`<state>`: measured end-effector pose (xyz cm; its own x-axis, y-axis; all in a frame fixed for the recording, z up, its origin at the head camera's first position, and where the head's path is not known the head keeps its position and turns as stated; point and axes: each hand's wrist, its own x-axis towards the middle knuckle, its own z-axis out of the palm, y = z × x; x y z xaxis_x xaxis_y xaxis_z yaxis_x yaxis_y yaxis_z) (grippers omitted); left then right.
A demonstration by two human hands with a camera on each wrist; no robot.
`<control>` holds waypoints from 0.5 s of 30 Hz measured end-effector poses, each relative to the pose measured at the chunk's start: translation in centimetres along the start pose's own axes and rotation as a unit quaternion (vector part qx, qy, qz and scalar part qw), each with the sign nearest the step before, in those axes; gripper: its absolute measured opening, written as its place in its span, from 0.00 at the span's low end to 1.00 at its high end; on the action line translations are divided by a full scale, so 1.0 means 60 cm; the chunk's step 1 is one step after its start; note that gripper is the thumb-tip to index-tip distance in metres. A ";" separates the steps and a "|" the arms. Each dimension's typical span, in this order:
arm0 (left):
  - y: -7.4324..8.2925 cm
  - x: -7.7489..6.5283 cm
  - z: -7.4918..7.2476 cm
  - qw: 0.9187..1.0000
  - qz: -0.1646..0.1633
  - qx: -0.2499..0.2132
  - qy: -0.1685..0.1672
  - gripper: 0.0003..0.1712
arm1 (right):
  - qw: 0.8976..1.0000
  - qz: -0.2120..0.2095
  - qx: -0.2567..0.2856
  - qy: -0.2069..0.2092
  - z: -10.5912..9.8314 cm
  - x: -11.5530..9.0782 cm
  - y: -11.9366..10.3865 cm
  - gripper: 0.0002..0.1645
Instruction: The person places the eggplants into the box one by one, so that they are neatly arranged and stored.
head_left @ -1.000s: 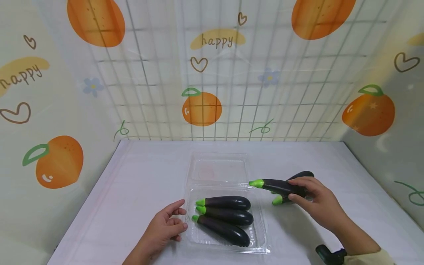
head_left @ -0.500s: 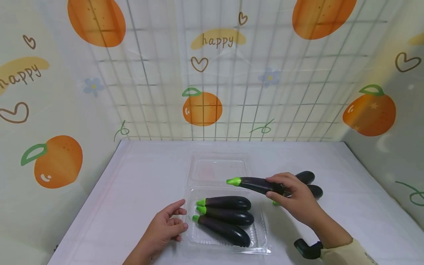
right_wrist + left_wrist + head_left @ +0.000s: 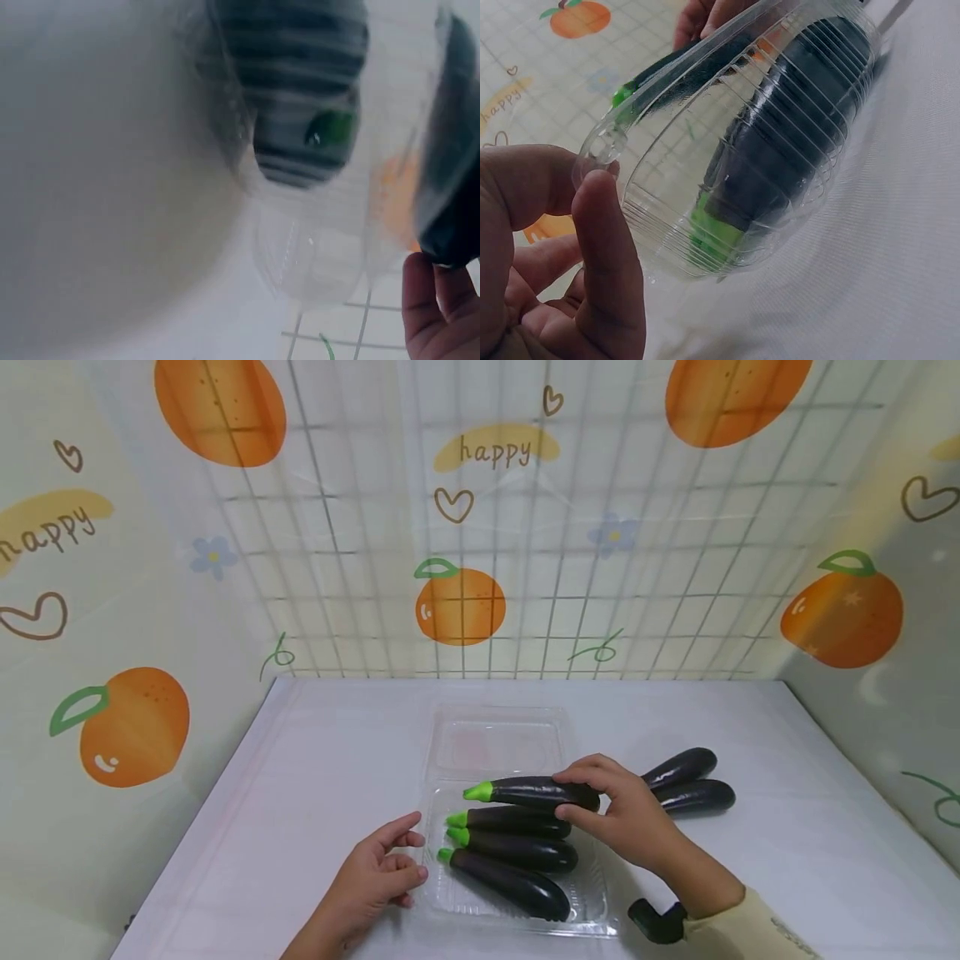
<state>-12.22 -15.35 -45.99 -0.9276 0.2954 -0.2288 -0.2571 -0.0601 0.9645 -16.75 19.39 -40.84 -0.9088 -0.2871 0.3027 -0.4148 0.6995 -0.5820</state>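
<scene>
Fingers (image 3: 585, 766) of the right hand (image 3: 630, 814) bend over the thick end of a dark eggplant (image 3: 517, 791), thumb opposite, spread only as wide as its girth. Most of it juts out beyond their grasp, green stem to the left, over the far part of a clear container (image 3: 596, 897). Three more eggplants (image 3: 517, 850) lie inside, nearer the person. Thumb and a finger of the left hand (image 3: 367, 872) pinch the container's left rim. Two further eggplants (image 3: 693, 796) rest on the white table (image 3: 337, 743), their stem ends hidden behind the right hand. Whether the held one touches its neighbour is hard to tell; the right wrist view is blurred and crops it.
</scene>
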 end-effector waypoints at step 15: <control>0.004 -0.001 0.000 1.000 -0.003 -0.001 -0.001 0.45 | 0.999 -0.024 -0.005 -0.032 0.034 0.004 -0.005 0.22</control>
<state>-12.21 -15.37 -45.78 -0.9256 0.2980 -0.2335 -0.2624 -0.0604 0.9631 -16.96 17.77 -42.14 -0.8892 -0.3617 0.2802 -0.4575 0.6907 -0.5601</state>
